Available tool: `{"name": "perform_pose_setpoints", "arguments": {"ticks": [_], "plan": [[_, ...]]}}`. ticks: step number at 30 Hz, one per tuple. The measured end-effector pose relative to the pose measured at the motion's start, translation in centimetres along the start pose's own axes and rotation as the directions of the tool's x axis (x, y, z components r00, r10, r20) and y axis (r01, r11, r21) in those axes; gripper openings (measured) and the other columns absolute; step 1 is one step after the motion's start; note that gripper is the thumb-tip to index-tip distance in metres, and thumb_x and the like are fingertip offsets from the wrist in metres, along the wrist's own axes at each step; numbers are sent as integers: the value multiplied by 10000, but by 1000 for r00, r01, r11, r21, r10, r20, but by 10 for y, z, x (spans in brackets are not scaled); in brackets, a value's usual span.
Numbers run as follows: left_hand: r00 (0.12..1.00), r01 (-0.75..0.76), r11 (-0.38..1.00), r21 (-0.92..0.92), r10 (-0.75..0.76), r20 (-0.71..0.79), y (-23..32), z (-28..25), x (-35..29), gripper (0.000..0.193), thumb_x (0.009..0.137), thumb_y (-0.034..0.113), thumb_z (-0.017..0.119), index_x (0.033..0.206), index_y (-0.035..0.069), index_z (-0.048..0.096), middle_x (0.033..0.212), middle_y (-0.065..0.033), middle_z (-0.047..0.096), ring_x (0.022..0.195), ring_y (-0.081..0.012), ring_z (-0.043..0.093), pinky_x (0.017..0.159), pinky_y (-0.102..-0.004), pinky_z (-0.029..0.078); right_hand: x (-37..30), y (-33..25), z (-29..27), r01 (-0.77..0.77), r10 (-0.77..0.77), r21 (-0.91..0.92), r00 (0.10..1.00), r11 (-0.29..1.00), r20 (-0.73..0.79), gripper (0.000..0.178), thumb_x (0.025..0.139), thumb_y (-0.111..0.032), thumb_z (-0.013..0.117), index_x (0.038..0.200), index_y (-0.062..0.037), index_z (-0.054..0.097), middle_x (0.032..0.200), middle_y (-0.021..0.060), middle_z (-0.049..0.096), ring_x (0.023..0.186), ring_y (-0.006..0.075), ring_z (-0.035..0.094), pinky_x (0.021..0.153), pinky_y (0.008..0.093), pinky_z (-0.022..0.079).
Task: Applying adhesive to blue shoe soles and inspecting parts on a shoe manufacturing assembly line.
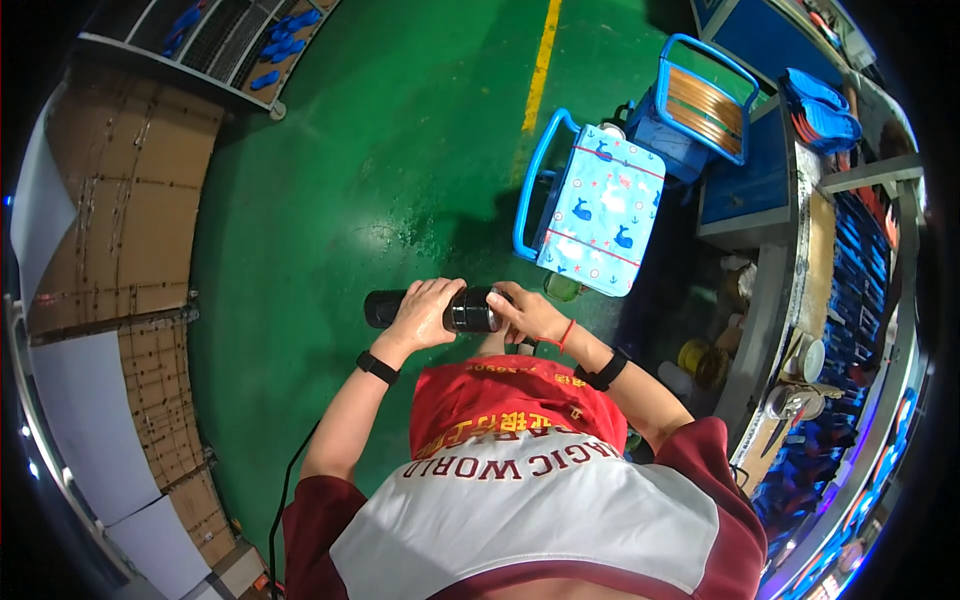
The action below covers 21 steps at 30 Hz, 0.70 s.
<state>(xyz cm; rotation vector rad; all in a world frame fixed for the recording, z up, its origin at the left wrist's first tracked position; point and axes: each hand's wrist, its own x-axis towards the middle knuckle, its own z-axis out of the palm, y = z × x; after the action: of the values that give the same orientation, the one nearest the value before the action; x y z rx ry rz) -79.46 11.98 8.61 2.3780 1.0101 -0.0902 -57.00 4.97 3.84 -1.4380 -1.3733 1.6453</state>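
Note:
A black cylindrical bottle (471,312) lies level in front of my body, above the green floor. My left hand (427,312) wraps around its middle, with the left end sticking out past the fingers. At the other end, my right hand (531,314) closes on the bottle, thumb on top. That end is partly covered by my fingers, so I cannot tell whether it has a separate lid. Black bands circle both wrists, and a red cord is on the right one. Below the bottle hangs a red apron (510,395).
Ahead to the right stand a chair with a whale-print cushion (605,210) and a blue-framed chair with a brown slatted back (706,112). A workbench (815,270) with blue pieces runs along the right. Cardboard boxes (150,200) line the left, below a wheeled rack (225,60).

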Motion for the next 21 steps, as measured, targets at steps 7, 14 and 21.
{"name": "perform_pose_setpoints", "arguments": {"ticks": [7,14,21], "plan": [[998,-33,999,5,32,59,-15,9,5,733,561,124,769,1246,91,512,1161,-113,586,1129,-302,546,979,-428,391,8,6,17,-481,460,332,876,811,145,698,808,-457,745,1271,-6,483,994,212,624,822,267,664,742,380,543],[980,-159,987,-38,162,113,-50,21,21,702,578,111,754,1238,87,516,1152,-105,589,1123,-296,548,987,-441,385,22,18,36,-377,422,314,903,871,-87,691,840,-498,686,1280,2,500,932,182,676,772,261,685,741,341,543],[957,-254,966,-39,257,133,-88,29,37,696,578,91,755,1226,87,502,1121,-94,581,1118,-294,543,981,-433,377,37,19,58,-307,323,129,937,943,-132,784,829,-478,719,1341,33,417,953,186,657,782,222,683,733,318,553]]}}
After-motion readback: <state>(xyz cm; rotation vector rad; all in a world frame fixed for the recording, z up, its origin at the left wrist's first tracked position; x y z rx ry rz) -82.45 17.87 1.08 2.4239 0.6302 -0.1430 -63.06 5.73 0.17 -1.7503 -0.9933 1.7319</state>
